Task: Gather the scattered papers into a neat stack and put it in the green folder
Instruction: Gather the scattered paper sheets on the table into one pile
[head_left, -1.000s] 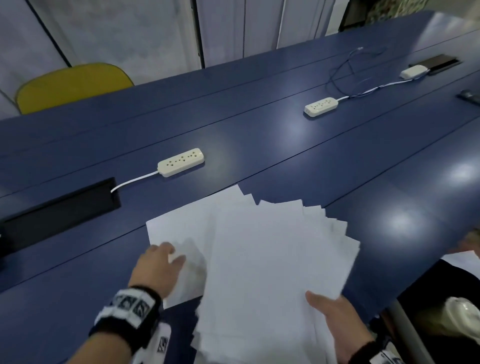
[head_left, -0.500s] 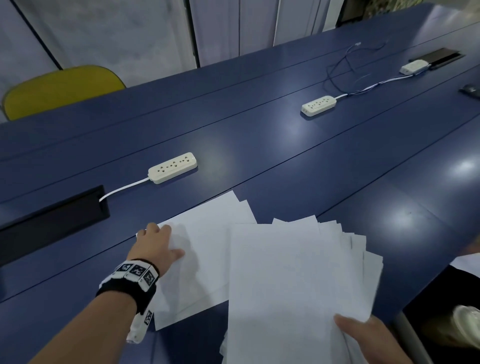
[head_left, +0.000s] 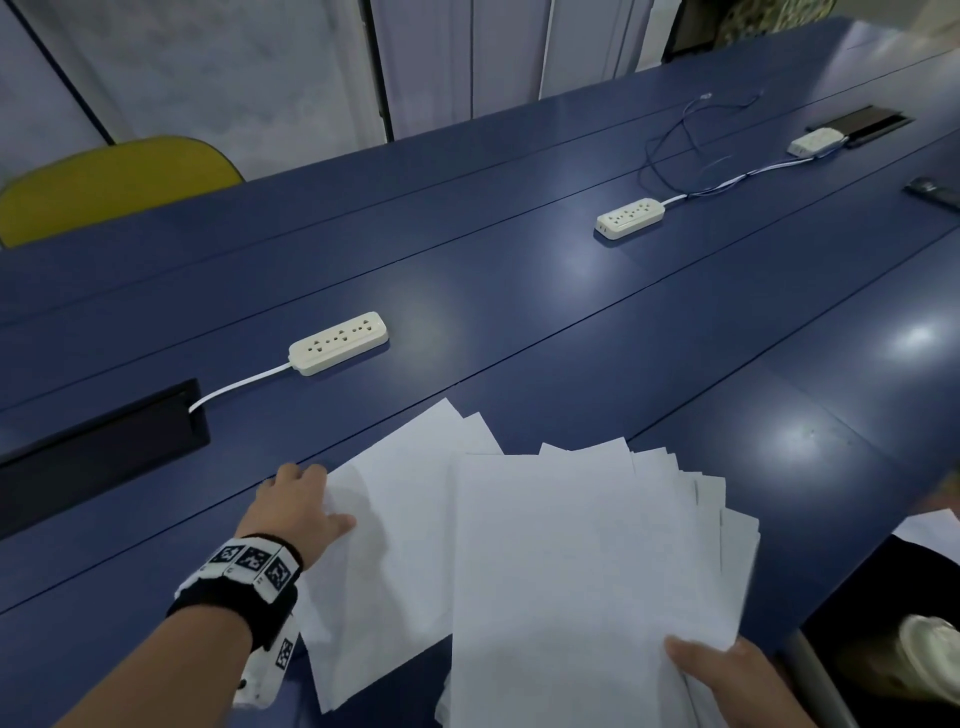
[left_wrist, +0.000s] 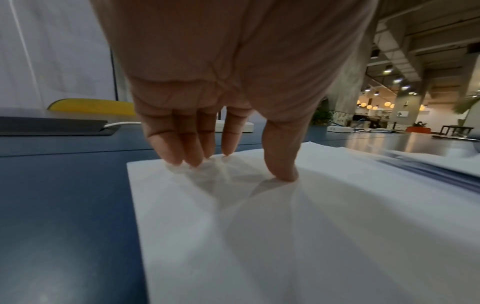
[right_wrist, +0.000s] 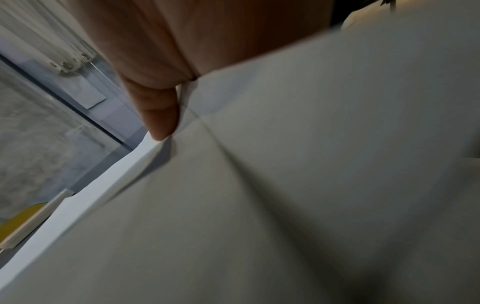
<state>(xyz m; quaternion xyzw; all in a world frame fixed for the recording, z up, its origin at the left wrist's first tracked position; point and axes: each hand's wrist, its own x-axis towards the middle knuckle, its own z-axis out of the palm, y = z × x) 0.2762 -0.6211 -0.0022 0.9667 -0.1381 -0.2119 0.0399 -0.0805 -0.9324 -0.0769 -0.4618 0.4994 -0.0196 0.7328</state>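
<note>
A fanned bundle of white papers (head_left: 582, 561) is lifted over the near edge of the blue table (head_left: 519, 322). My right hand (head_left: 727, 675) grips its near right corner, thumb on top; in the right wrist view the thumb (right_wrist: 158, 111) presses the sheets (right_wrist: 311, 185). Two or more loose white sheets (head_left: 395, 530) lie flat on the table to the left. My left hand (head_left: 298, 506) rests on their left corner, with fingertips (left_wrist: 182, 158) and thumb pressing the paper (left_wrist: 259, 236). No green folder is in view.
Cream power strips (head_left: 338, 342) (head_left: 629, 217) with cords lie further back. A black cable hatch (head_left: 98, 452) is set into the table at the left. A yellow chair (head_left: 114, 182) stands behind the table. The table's near right edge (head_left: 831, 597) drops off beside my right hand.
My right hand has drawn the fanned bundle right and toward me, off the loose sheets. My left hand slid left and forward to the loose sheets' left corner.
</note>
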